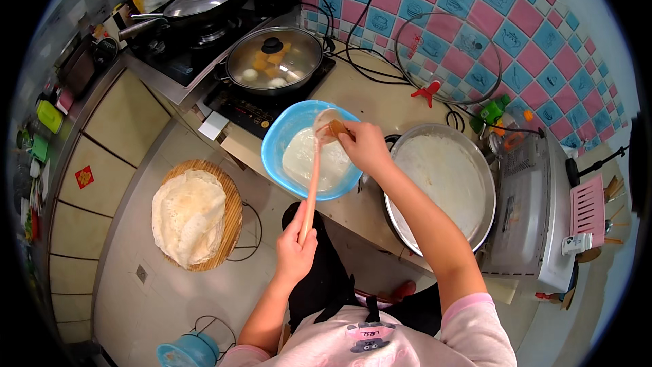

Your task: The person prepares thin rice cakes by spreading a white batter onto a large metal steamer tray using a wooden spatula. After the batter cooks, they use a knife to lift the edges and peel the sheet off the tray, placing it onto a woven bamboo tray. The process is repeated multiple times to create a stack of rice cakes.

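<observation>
My left hand (pixel 297 252) is closed around the pink handle of a ladle (pixel 315 173). The ladle's bowl is raised at the far side of a blue plastic basin (pixel 272 150), which holds pale, whitish batter (pixel 326 163). In my right hand (pixel 368 147) is a small brown scraper (pixel 335 128), held against the ladle's bowl; its material is unclear. Right of the basin, under my right forearm, stands a wide round metal pan (pixel 489 214) with a pale layer across its bottom.
A stack of thin flatbreads (pixel 188 219) lies on a round woven stand (pixel 234 209) at left. Beyond the basin, a lidded pot (pixel 273 61) sits on an induction cooker (pixel 244 112). A glass lid (pixel 448 58) leans on the tiles; cables run nearby. A white appliance (pixel 530 209) stands right.
</observation>
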{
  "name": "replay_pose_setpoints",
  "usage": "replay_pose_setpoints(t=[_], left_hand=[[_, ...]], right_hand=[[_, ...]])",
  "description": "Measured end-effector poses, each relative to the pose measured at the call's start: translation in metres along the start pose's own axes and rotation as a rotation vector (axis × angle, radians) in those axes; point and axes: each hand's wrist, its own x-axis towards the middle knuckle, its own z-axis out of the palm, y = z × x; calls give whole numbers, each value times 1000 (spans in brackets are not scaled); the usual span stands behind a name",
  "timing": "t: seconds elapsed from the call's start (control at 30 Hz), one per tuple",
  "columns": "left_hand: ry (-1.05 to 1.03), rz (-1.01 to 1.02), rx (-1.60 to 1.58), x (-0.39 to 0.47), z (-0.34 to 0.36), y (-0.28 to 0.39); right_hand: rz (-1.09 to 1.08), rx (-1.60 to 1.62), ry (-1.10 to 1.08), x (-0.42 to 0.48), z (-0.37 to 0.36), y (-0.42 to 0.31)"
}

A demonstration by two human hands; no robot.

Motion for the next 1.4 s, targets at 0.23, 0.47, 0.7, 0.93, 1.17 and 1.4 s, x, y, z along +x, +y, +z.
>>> replay_pose_setpoints(t=[0.23,0.47,0.7,0.93,1.17,1.4], left_hand=[[-102,135,-25,-9,-4,5],[-132,126,-79,-14,-7,8],[-120,256,89,-11,-10,15],[-19,223,119,-11,4,4],[14,-112,-193,4,7,-2],[182,-132,9,18,9,-3]], right_hand=[[129,259,8,-8,-19,9],[217,631,-109,-22,-29,11],[227,849,-219,-37,-27,18],[261,1096,-287,-38,-24,35],[247,943,-316,-82,-107,43],[1,26,-201,-171,-154,77]])
